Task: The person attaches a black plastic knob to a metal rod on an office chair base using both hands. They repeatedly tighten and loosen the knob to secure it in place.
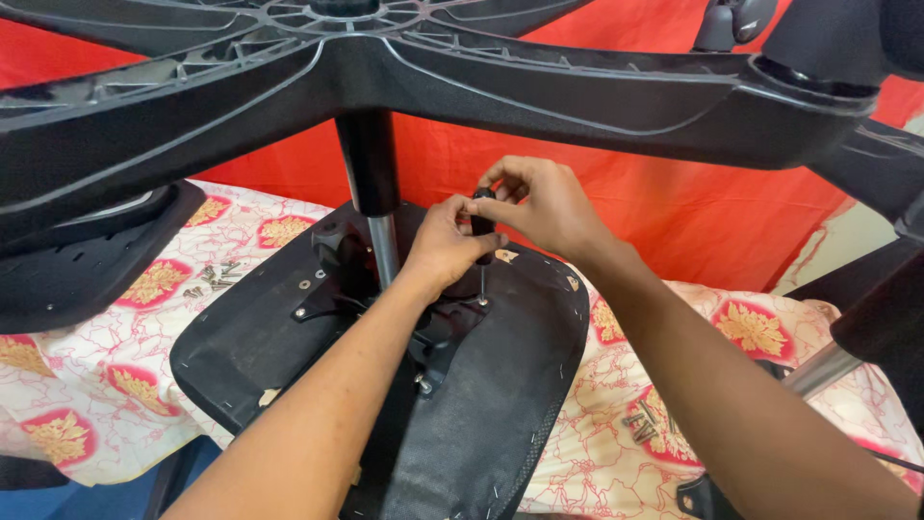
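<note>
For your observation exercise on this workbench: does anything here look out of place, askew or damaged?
Yes. The chair seat lies upside down, its star base up in the air. Loose screws lie scattered on the patterned cloth, more at the right. Both hands hold a screwdriver upright on the seat plate.

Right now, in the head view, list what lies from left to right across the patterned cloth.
Black chair part → loose screws → upright metal post → left hand → screwdriver → right hand → second heap of screws.
</note>
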